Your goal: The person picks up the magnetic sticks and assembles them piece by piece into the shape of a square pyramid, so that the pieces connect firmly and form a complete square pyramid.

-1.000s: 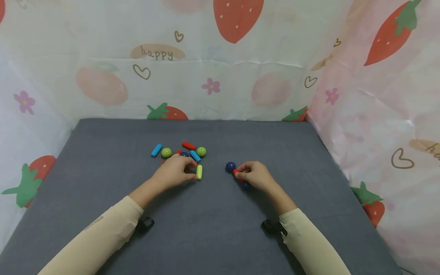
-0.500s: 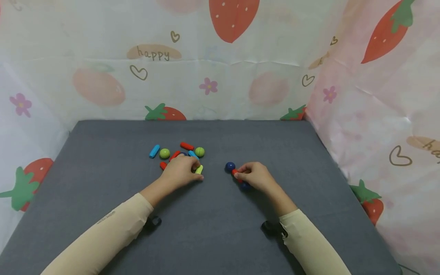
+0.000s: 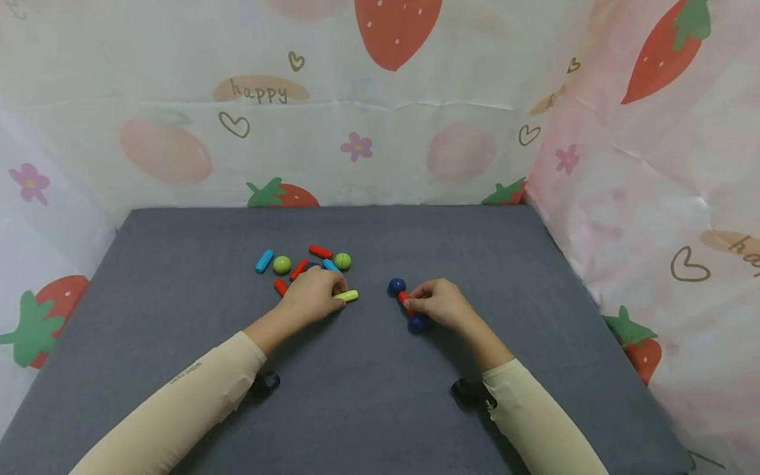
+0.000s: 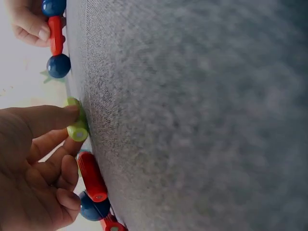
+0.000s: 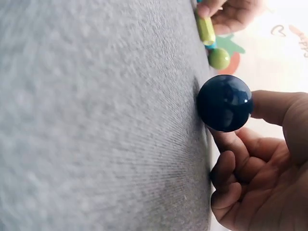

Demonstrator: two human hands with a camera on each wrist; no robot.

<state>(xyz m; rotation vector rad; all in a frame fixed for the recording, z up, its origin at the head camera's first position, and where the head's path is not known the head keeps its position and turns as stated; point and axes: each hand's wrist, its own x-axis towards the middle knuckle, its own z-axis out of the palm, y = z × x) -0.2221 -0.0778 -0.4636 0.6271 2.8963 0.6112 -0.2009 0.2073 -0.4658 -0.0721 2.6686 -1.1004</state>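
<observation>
Between thumb and finger, my left hand (image 3: 311, 295) pinches a yellow-green magnetic rod (image 3: 349, 296), and its magnet end shows in the left wrist view. My right hand (image 3: 442, 303) holds a red magnetic rod (image 4: 56, 36) with a blue ball at each end. The far ball (image 3: 396, 286) and near ball (image 3: 418, 324) both show in the head view; in the right wrist view a blue ball (image 5: 225, 103) hides the red rod. Near my left hand lie red rods (image 3: 320, 251), blue rods (image 3: 264, 261) and green balls (image 3: 282, 265). Another blue ball (image 4: 94, 207) is partly hidden behind that hand.
A grey cloth (image 3: 356, 402) covers the table. Behind it and at the sides hangs a curtain (image 3: 404, 132) printed with strawberries. Black wrist straps (image 3: 469, 392) show below both sleeves.
My left hand has taken hold of the yellow-green rod and turned it from pointing away to lying crosswise. My right hand stays nearly in place, with the nearer blue ball more visible.
</observation>
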